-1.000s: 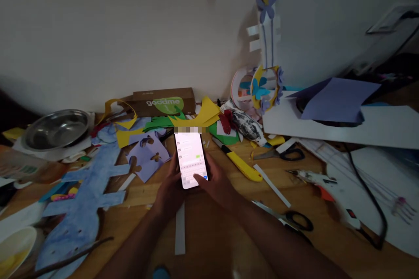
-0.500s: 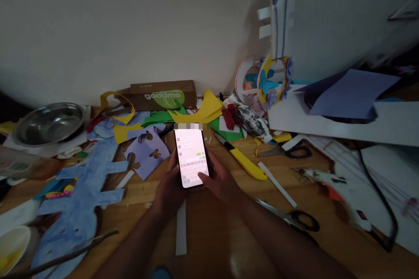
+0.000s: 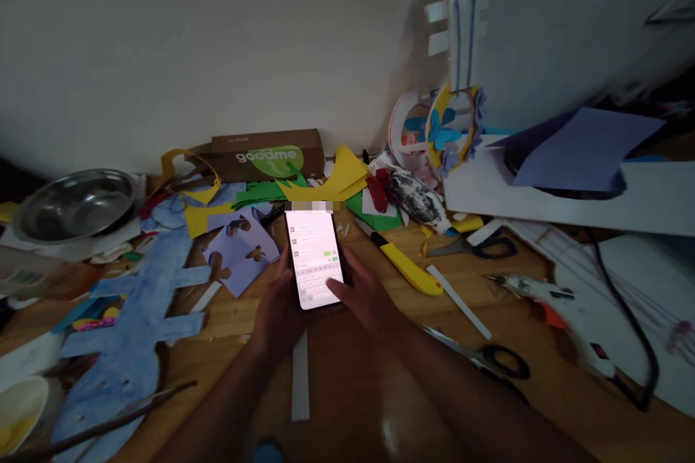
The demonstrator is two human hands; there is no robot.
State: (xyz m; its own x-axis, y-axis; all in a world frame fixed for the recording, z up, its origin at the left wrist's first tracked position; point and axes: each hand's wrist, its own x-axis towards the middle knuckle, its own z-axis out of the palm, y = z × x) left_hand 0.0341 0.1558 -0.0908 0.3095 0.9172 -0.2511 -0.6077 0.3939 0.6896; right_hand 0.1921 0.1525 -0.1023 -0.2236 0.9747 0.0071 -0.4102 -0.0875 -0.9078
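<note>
A lit smartphone (image 3: 313, 253) is held upright between my two hands, a chat page and an on-screen keyboard on its display. My left hand (image 3: 278, 307) wraps round its left edge and lower back. My right hand (image 3: 365, 296) grips the right edge, and its thumb lies over the keys. Under the phone a white paper strip (image 3: 300, 383) lies on the wooden table. Purple paper with cut-out shapes (image 3: 244, 253) is left of the phone. To the right lies a yellow utility knife (image 3: 407, 268) with its blade out.
Scissors (image 3: 489, 362) and a glue gun (image 3: 565, 318) with a black cord lie at the right. A metal bowl (image 3: 76, 206), a blue painted cutout (image 3: 130, 318) and a stick (image 3: 124, 412) are at the left. A brown box (image 3: 266, 155) stands against the wall.
The view has shifted very slightly. Both hands stay on the phone, with the right thumb still over the keyboard, and a little text shows in the typing line.
</note>
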